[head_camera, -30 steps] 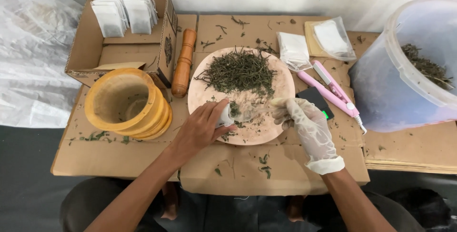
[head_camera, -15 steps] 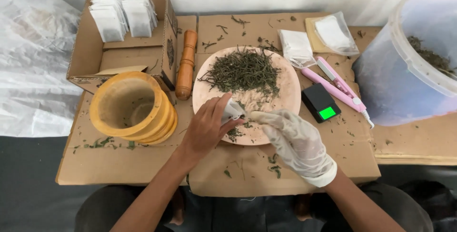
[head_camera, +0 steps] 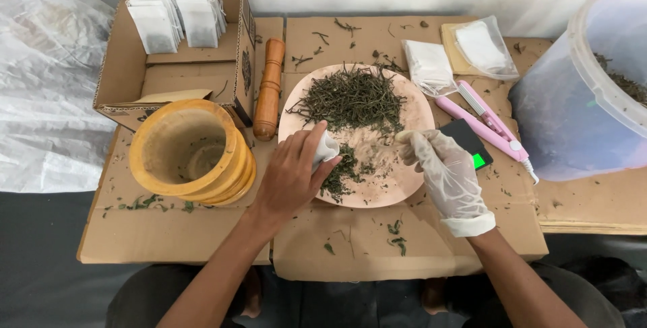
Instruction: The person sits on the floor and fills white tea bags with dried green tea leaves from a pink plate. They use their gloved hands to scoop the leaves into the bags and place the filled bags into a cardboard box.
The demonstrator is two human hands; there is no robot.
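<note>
Left hand [head_camera: 291, 174], bare, pinches small white tea bag [head_camera: 327, 149] over round plate [head_camera: 411, 109]. Right hand [head_camera: 446, 174], gloved, fingers curled, holds nothing visible; dried herb pile [head_camera: 352, 99] beyond both.

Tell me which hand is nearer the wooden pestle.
Left. The left hand is just right of and below the wooden pestle; the gloved right hand is farther right, across the plate.

The left hand [head_camera: 291, 174] covers most of the small white bag [head_camera: 328, 149] it pinches, so the bag's opening cannot be seen. The translucent tub [head_camera: 579, 99] runs off the right edge, and the gloved right hand [head_camera: 445, 173] hides part of the black scale [head_camera: 466, 141].
</note>
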